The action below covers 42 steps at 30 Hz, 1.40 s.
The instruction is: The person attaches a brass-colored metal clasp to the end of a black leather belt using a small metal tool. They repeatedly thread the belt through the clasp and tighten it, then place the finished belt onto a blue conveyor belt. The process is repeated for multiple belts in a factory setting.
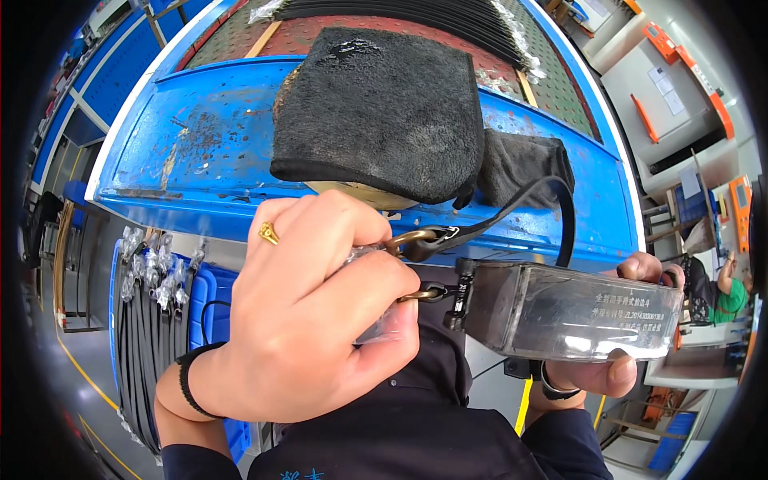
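The black strap (569,228) is in front of the person's chest, just short of the surface (208,152), which is blue and stained. The fingers of the left hand (312,304) are pinched around clear plastic wrap (386,328) beside the upper clasp (412,238) and lower clasp (423,295). The right hand (588,376) grips a dark see-through box (568,316), thumb below and fingertips over the upper edge; its other fingers are hidden behind.

The strap looks light and bendy, standing in a springy loop above the box, and one end lies at the box's left side. The clasps look hard and small, and the wrap probably slides under a finger, so a firm pinch right by the metal seems best. The box looks stiff, smooth and perhaps a little slippery; holding its far end leaves the side by the strap clear.

Just beyond the hands, a black cloth (376,112) drapes a pale block (364,194), with a smaller dark cloth (520,164) beside it; together they crowd the near edge. More straps (148,376) hang by a blue bin (210,296) near the left forearm. Farther right is another person in green (726,300).
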Each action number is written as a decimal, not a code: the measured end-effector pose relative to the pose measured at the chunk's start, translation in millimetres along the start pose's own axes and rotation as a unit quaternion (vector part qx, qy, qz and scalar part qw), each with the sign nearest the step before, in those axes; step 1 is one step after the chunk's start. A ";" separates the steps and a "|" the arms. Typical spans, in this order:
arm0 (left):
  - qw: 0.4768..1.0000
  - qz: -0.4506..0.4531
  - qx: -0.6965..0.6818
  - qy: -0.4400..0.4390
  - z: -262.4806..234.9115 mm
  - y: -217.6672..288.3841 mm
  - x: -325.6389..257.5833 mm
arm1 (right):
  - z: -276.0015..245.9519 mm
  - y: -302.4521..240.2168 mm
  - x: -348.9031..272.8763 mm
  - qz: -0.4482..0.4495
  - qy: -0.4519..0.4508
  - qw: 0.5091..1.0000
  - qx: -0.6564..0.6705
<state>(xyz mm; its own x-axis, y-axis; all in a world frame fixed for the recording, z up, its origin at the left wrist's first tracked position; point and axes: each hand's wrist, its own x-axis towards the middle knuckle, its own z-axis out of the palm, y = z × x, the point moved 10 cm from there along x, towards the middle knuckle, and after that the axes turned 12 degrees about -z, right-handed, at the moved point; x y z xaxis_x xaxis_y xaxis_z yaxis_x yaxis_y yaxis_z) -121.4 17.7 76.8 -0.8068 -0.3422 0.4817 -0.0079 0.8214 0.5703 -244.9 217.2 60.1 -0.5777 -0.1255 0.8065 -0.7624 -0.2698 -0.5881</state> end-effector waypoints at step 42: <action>0.896 -0.204 -0.314 0.240 -82.0 -120.1 -45.6 | 5.0 66.0 72.0 0.078 0.075 0.961 0.255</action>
<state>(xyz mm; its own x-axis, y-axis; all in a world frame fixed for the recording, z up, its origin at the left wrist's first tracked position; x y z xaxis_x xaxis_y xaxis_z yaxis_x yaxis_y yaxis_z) -35.2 -102.8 41.0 -0.4648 -0.8358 0.2924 0.2105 0.2164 0.9533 -335.3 185.6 79.7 -0.7386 -0.0742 0.6701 -0.4421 -0.6971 -0.5645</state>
